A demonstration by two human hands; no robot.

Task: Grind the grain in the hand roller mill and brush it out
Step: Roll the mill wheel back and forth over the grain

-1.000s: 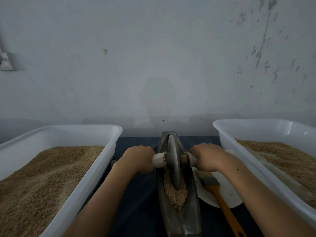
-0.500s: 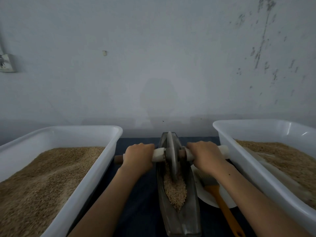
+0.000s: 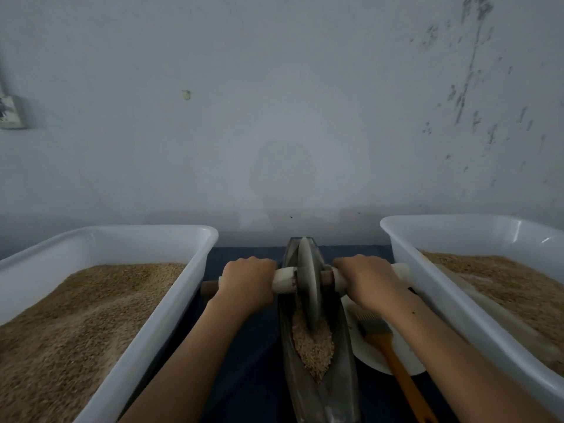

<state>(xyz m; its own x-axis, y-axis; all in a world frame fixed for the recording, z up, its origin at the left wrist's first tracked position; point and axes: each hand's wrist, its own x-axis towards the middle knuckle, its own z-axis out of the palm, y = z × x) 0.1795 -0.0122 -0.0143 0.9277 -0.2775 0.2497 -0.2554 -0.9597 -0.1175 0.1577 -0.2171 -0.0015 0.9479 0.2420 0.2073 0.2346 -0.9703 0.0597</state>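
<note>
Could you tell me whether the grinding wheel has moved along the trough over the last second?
Yes. The wheel has rolled away from the person toward the trough's far end.

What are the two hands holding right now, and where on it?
Both grip the mill's roller axle: left hand left of the wheel, right hand right of it.

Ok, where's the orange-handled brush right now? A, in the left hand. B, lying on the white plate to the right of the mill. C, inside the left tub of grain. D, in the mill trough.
B: the brush lies on the white plate beside the mill trough, while both hands, left and right, grip the roller handles.
</note>
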